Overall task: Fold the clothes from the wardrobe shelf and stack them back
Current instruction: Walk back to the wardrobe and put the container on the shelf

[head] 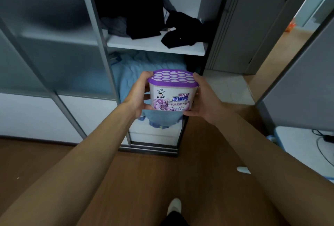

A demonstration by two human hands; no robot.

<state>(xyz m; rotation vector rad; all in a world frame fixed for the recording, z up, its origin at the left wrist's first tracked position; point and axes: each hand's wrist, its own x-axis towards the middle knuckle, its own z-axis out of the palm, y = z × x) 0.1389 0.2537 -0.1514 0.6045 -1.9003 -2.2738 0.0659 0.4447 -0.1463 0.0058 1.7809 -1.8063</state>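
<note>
Left hand and right hand grip a purple-lidded dehumidifier box near the shelf bearing unfolded dark clothes.

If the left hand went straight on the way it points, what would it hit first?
Most likely the light blue quilt in the compartment under the white shelf: the left hand, gripping the dehumidifier box, points into that opening. Depth is unclear, so how near it is cannot be told.

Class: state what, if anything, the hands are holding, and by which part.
Both hands hold a purple-lidded tub by its sides: the left hand on its left side, the right hand on its right.
</note>
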